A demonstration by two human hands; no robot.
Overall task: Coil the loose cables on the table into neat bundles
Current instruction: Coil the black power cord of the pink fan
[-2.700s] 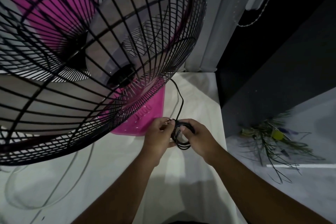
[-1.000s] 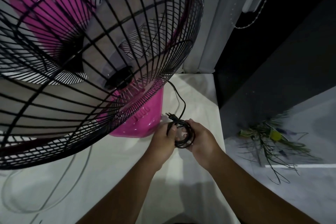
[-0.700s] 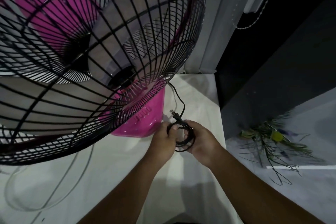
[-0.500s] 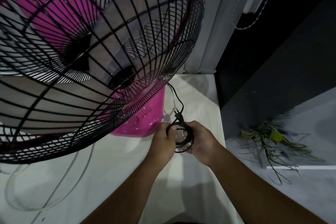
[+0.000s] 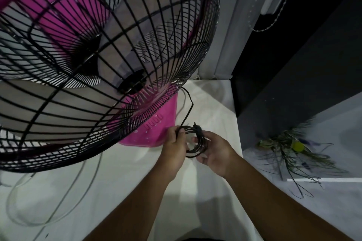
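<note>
A black power cable is wound into a small coil held between both hands, just above the white table. My left hand grips the coil's left side. My right hand holds its right side, fingers curled around the loops. The plug sticks up at the coil's top. The cable's free run leads up and back to the pink fan base.
A large pink fan with a black wire cage fills the left and upper view, very near my head. A thin pale cable loops on the table at left. The table edge drops off right; plant sprigs lie on the floor.
The plug has swung from the coil's left top towards its right top as the cable's last stretch is wrapped around. Both hands keep hold in nearly the same place.
</note>
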